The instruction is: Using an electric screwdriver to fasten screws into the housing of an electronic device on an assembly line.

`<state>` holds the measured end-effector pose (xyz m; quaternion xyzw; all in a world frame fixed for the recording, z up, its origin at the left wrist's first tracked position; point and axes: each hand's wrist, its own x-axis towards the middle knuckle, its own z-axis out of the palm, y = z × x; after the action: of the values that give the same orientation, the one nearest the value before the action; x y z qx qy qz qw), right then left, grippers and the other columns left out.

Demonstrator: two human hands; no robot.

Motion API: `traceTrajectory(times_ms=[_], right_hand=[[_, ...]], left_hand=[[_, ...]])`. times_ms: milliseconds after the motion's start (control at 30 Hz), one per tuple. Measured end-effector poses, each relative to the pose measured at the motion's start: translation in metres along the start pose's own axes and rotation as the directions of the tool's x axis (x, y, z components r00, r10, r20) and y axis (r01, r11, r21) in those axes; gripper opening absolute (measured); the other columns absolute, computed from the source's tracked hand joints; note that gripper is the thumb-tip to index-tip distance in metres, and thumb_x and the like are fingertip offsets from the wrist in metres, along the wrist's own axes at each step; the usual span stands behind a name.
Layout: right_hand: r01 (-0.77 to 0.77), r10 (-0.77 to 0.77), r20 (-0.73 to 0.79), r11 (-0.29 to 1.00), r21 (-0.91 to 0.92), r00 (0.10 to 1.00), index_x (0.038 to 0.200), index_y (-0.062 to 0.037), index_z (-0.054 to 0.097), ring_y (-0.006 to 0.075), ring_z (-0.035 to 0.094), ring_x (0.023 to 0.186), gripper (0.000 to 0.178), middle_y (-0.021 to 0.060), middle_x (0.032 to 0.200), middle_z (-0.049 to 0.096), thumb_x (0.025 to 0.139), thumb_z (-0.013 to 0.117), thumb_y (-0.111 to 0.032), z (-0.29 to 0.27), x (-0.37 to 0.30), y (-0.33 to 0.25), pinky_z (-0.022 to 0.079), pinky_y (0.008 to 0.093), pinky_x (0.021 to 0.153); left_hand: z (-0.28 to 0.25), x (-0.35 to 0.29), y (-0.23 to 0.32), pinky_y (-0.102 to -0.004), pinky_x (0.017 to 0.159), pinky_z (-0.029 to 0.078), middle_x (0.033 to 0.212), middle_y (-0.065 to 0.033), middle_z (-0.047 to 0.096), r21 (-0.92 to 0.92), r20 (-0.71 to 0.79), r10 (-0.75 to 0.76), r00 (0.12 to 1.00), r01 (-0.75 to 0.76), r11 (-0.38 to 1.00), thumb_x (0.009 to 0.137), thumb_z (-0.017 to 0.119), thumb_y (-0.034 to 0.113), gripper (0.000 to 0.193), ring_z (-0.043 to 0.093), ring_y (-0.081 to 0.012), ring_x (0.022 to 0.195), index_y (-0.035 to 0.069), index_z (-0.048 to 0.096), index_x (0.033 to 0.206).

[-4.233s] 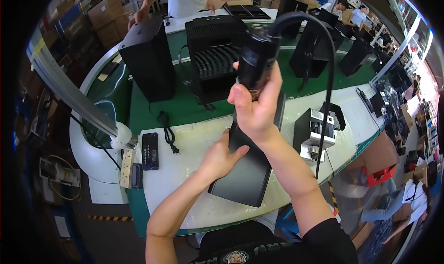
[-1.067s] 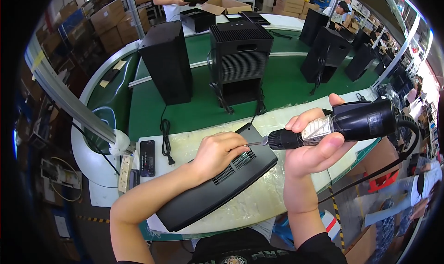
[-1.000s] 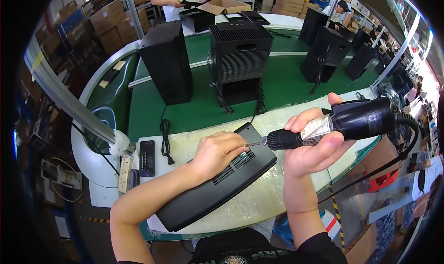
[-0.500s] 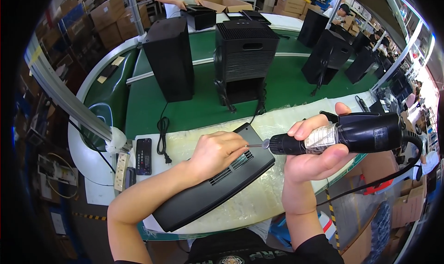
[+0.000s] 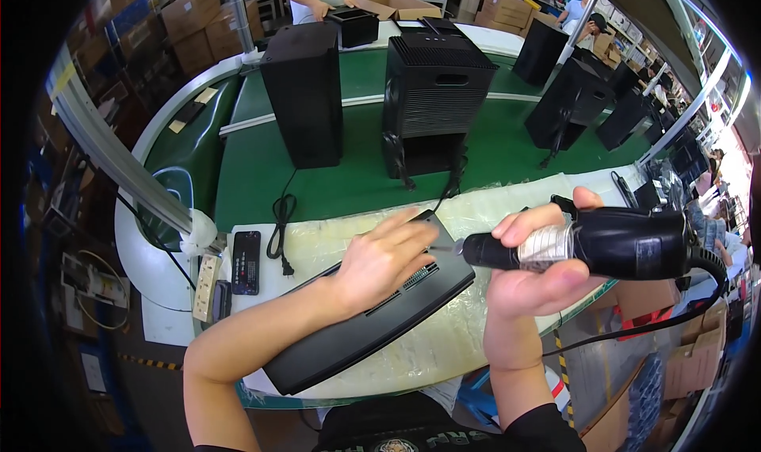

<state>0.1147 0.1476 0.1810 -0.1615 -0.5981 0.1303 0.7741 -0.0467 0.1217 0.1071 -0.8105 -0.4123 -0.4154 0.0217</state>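
My right hand (image 5: 539,270) is wrapped round a black corded electric screwdriver (image 5: 630,242), held level above the table with its nose to the left. A thin bit (image 5: 445,249) sticks out of that nose, blurred. My left hand (image 5: 384,262) is just left of the bit's tip, its fingers stretched and apart but smeared by motion; any small screw there is too blurred to make out. Under my left hand and forearm lies a long black panel (image 5: 349,349) with vent slots, aslant on the padded table top.
A black remote control (image 5: 246,263) and a power strip (image 5: 206,286) lie at the left, near a coiled black cable (image 5: 283,226). Beyond, tall black cabinets (image 5: 305,95) stand on the green belt (image 5: 246,159). Across it, a person (image 5: 317,0) handles a black box (image 5: 354,26).
My left hand's fingers have come apart from their pinch at the screwdriver's bit and lifted slightly. The screwdriver has tilted a little. The view has shifted slightly.
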Motion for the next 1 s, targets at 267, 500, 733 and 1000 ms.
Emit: traceTrajectory(times_ms=[267,500,733,1000], right_hand=[[0.198,-0.197,0.078,0.980,-0.003,0.977,0.134,-0.0003,0.016,0.0177,0.055,0.052,0.058,0.0266,0.118,0.048,0.097,0.043,-0.035,0.021,0.014,0.054,0.045,0.0257,0.044],[0.077,-0.089,0.093,0.989,0.123,0.992,0.130,0.0025,0.019,0.0159,0.055,0.053,0.060,0.0216,0.114,0.051,0.094,0.052,-0.032,0.038,-0.001,0.067,0.045,0.0257,0.049],[-0.068,0.021,0.196,0.969,0.236,0.980,0.139,0.0005,0.010,0.0124,0.055,0.064,0.070,0.0194,0.119,0.049,0.092,0.058,-0.018,0.037,-0.006,0.080,0.047,0.0244,0.057],[-0.054,0.054,0.250,0.999,-0.008,0.967,0.139,0.0081,0.020,0.0229,0.061,0.091,0.074,0.0215,0.119,0.053,0.086,0.065,-0.017,0.027,0.005,0.071,0.049,0.0290,0.077]], left_hand=[[0.007,-0.001,0.005,-0.0398,0.068,0.053,0.107,-0.0171,0.063,0.181,0.312,-0.451,0.836,0.414,0.892,0.076,0.071,0.043,0.065,0.065,-0.0331,0.083,-0.004,0.052,0.117],[0.005,0.001,0.005,-0.0402,0.068,0.053,0.108,-0.0178,0.063,0.169,0.287,-0.446,0.848,0.414,0.895,0.074,0.072,0.042,0.064,0.065,-0.0335,0.081,-0.005,0.053,0.115],[0.007,0.002,0.004,-0.0385,0.065,0.053,0.096,-0.0190,0.064,0.124,0.245,-0.329,0.912,0.307,0.944,0.074,0.072,0.040,0.061,0.065,-0.0340,0.077,-0.007,0.054,0.107],[0.007,0.013,0.017,-0.0411,0.070,0.052,0.093,-0.0216,0.065,0.140,0.234,-0.365,0.901,0.341,0.930,0.072,0.077,0.031,0.055,0.064,-0.0369,0.081,0.000,0.057,0.113]])
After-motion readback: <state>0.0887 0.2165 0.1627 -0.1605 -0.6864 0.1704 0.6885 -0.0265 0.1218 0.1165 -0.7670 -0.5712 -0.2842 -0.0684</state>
